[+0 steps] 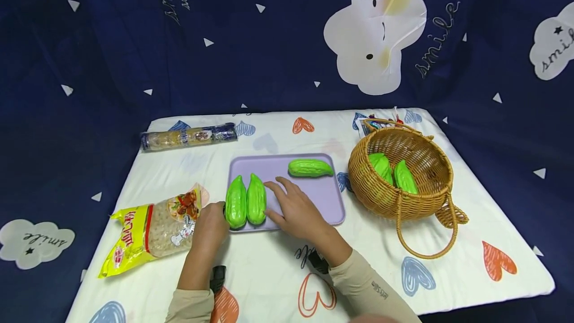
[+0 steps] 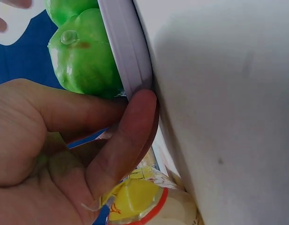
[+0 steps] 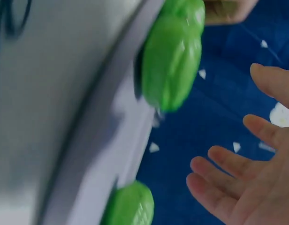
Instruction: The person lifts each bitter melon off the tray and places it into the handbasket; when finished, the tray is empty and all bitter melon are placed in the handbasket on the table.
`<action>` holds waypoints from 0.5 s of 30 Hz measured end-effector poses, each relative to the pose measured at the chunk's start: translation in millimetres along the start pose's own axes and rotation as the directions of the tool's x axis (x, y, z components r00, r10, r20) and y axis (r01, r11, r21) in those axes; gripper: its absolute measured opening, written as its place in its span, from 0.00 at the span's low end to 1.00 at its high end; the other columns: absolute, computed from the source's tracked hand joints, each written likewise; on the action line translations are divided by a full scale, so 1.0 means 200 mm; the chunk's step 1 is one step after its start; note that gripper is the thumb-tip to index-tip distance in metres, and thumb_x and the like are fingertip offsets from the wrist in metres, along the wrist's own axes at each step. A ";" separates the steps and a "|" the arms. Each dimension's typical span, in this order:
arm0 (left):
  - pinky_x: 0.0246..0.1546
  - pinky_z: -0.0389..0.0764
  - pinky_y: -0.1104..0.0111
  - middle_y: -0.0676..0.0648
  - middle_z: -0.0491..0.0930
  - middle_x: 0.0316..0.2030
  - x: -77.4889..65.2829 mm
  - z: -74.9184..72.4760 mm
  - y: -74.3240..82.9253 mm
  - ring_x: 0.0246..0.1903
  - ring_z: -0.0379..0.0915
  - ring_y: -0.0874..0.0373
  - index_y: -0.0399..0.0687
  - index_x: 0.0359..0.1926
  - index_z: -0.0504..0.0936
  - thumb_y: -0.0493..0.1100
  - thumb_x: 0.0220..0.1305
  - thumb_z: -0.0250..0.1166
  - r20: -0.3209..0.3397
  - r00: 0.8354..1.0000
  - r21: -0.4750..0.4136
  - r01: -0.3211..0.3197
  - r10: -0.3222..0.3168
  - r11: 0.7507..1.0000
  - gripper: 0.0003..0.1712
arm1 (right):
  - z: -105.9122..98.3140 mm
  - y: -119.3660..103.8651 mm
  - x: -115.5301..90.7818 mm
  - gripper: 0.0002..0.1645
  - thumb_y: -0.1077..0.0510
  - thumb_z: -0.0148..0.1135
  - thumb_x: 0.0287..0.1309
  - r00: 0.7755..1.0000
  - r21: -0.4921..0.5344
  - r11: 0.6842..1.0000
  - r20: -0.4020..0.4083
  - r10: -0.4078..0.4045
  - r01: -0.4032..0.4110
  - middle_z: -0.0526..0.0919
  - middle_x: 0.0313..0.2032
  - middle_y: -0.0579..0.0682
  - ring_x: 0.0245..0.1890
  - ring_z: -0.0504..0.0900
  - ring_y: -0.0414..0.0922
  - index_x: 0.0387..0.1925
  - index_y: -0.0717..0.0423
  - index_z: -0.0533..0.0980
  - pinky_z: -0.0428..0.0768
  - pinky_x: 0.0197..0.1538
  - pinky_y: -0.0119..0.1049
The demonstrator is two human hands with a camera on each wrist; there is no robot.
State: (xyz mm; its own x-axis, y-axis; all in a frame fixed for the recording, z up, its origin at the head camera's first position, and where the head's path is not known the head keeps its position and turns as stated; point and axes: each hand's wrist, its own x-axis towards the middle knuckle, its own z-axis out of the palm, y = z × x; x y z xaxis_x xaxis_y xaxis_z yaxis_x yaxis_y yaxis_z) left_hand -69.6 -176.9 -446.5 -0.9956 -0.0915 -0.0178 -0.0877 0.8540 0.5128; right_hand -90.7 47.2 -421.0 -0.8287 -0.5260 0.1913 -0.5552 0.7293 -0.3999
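Note:
A lavender tray [image 1: 287, 193] lies on the table with green model bitter melons on it. Two stand side by side at its left end, a left melon [image 1: 236, 202] and a right melon [image 1: 256, 199]; a third melon [image 1: 310, 167] lies crosswise near the far right corner. My left hand [image 1: 211, 226] pinches the tray's rim [image 2: 130, 51] between thumb and fingers, just beside the left melon. Over the tray, my right hand [image 1: 298, 211] has its fingers spread, close to the right melon. In the right wrist view this hand [image 3: 250, 173] holds nothing.
On the right, a wicker basket [image 1: 372, 198] holds a melon [image 1: 405, 177] and more green pieces. Small packets [image 1: 378, 122] lie behind it. A yellow food bag [image 1: 152, 228] sits beside my left hand; a long clear-and-blue packet [image 1: 188, 137] lies at the far left.

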 end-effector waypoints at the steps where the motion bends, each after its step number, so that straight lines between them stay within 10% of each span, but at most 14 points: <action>1: 0.35 0.76 0.47 0.33 0.81 0.31 0.00 0.00 0.00 0.35 0.79 0.37 0.35 0.29 0.81 0.26 0.51 0.56 -0.002 1.000 0.001 0.000 0.000 1.000 0.08 | 0.02 -0.01 0.01 0.36 0.42 0.59 0.63 1.000 -0.006 1.000 0.020 -0.005 0.005 0.64 0.67 0.59 0.64 0.69 0.57 0.69 0.46 0.61 0.70 0.62 0.52; 15: 0.32 0.76 0.47 0.32 0.80 0.28 -0.01 -0.01 0.01 0.31 0.79 0.36 0.36 0.25 0.79 0.27 0.48 0.57 -0.038 0.999 -0.004 -0.018 0.018 1.000 0.06 | 0.17 -0.08 0.01 0.35 0.39 0.58 0.63 0.982 0.010 1.000 0.187 -0.015 0.014 0.62 0.68 0.65 0.63 0.71 0.57 0.68 0.41 0.64 0.76 0.57 0.49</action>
State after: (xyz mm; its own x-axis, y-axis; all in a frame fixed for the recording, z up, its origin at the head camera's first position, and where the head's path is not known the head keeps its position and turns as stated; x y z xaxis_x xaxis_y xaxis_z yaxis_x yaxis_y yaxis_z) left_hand -68.2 -175.5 -444.5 -0.9951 -0.0960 0.0239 -0.0699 0.8536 0.5162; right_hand -81.4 20.2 -444.1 -0.7920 -0.6099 0.0260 -0.5659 0.7176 -0.4059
